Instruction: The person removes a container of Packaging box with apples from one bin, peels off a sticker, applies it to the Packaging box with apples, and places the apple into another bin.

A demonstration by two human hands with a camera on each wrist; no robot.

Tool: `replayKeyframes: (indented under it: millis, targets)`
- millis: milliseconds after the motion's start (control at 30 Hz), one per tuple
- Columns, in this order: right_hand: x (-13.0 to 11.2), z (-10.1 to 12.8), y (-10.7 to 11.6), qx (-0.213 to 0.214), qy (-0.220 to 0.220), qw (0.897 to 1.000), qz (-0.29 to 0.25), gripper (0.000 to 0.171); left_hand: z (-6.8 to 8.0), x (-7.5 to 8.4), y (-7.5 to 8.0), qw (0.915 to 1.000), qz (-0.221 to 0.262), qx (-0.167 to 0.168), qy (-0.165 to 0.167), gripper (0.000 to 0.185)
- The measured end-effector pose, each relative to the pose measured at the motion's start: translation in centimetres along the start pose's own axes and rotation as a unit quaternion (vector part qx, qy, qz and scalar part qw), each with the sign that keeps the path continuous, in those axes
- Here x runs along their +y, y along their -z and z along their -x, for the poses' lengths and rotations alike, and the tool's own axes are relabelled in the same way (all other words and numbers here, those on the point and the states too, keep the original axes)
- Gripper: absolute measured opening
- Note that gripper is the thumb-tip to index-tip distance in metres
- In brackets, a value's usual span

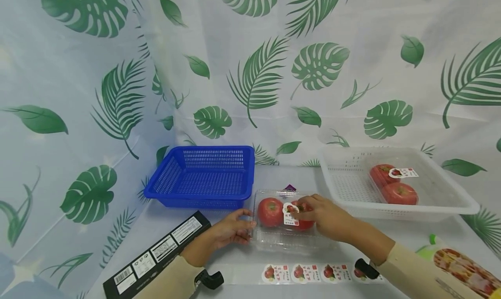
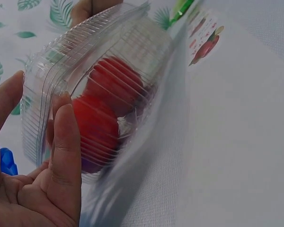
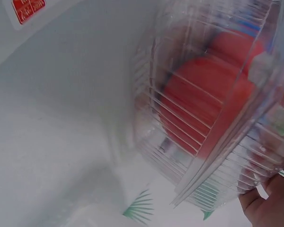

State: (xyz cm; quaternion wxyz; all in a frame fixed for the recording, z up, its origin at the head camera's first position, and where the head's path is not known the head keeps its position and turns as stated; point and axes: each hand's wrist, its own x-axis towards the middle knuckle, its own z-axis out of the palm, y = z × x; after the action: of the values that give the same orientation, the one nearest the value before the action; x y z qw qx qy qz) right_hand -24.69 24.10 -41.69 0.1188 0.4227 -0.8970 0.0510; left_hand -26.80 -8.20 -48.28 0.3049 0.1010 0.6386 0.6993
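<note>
Head view gives me the clear clamshell box (image 1: pixel 283 229) with two red apples (image 1: pixel 270 212) inside, lying on the surface (image 1: pixel 391 242) at about 6 o'clock from the blue basket (image 1: pixel 203 177). My left hand (image 1: pixel 231 230) sits at the box's 9 o'clock side, fingers curled against its end wall; on the left wrist view the thumb and a finger (image 2: pixel 66 142) press the ribbed plastic of the box (image 2: pixel 104 90), so I read it as gripping the box. My right hand (image 1: pixel 325 216) comes in from 3 o'clock and lies over the lid, its fingertips pinching a round apple sticker (image 1: pixel 290 214) on top of the lid, near the box's middle. The right wrist view shows only the ribbed box wall (image 3: pixel 203 118) with red fruit behind it, blurred, and a bit of the hand at the lower corner. At 6 o'clock from the box, a strip of the same stickers (image 1: pixel 305 274) lies flat on the surface. At 2 o'clock, well apart, a white basket (image 1: pixel 450 194) holds another packed box of apples (image 1: pixel 393 184). A black carton (image 1: pixel 156 255) lies at 8 o'clock, near my left forearm.
</note>
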Motion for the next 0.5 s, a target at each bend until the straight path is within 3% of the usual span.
replayKeyframes:
  millis: [133,333,500]
  targets:
    - [-0.2,0.7,0.2,-0.016,-0.003,1.0,-0.017,0.07,0.0,-0.1,0.0,1.0,-0.001,0.002,-0.002,0.051]
    - [-0.6,1.8,0.5,0.003,0.017,1.0,-0.022,0.068,0.0,-0.1,-0.1,1.0,-0.004,0.005,-0.001,0.05]
    - [-1.4,2.6,0.8,-0.012,-0.02,0.999,-0.044,0.069,0.1,0.1,-0.2,0.9999,-0.011,0.009,0.001,0.051]
